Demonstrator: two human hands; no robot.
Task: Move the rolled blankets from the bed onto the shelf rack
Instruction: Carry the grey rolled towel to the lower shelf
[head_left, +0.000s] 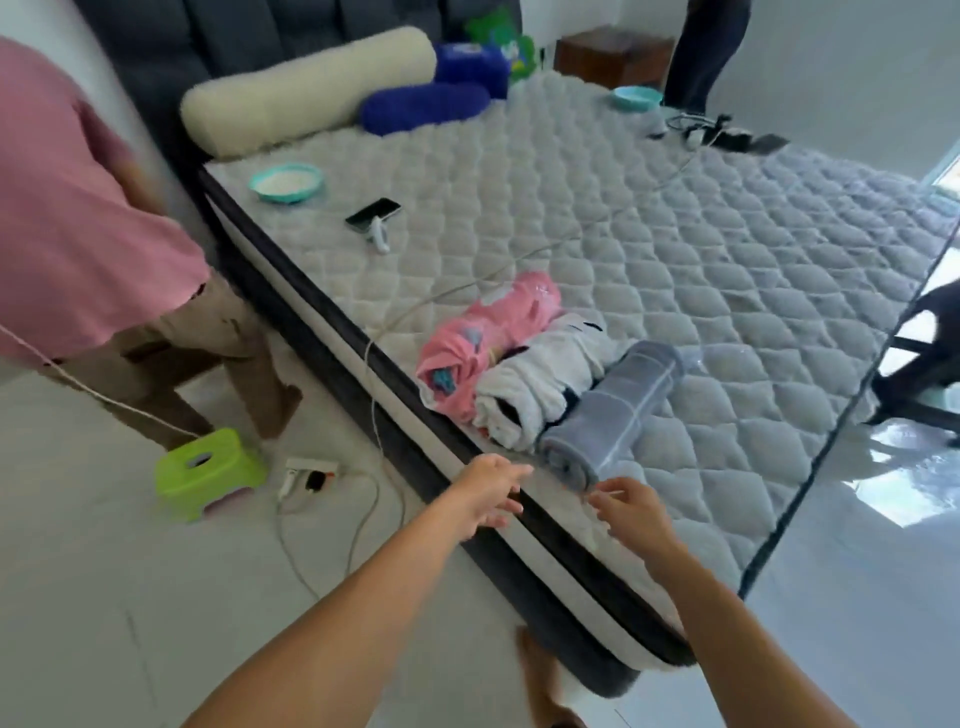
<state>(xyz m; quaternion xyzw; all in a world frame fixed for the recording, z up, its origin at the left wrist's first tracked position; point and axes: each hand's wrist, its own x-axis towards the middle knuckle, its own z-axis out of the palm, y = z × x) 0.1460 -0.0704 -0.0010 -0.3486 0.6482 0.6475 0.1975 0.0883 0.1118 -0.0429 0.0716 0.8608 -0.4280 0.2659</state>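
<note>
Rolled blankets lie three abreast near the bed's (675, 291) long edge, touching one another: a pink patterned roll (483, 343) farthest from the hands, a white fleecy roll (535, 389) in the middle, and a grey checked roll (613, 410) nearest. They look soft and light, likely to sag or unwind if lifted by one end, so the grey roll is best taken around its middle or cradled from beneath with a palm at each side. Its near end faces the mattress edge, within easy reach.

Both hands hover just short of that end, touching nothing. The left hand (491, 493) has its fingers spread and loosely curled over the dark mattress border; the right hand (631, 506) is likewise empty, fingers parted and pointing toward the roll.

Farther out on the quilted mattress sit a phone (374, 213), two teal bowls, a cream bolster (306, 93) and blue cushions. A second person in a pink shirt (78, 208) stands beside the bed near a green stool (208, 467). No shelf rack is in view.
</note>
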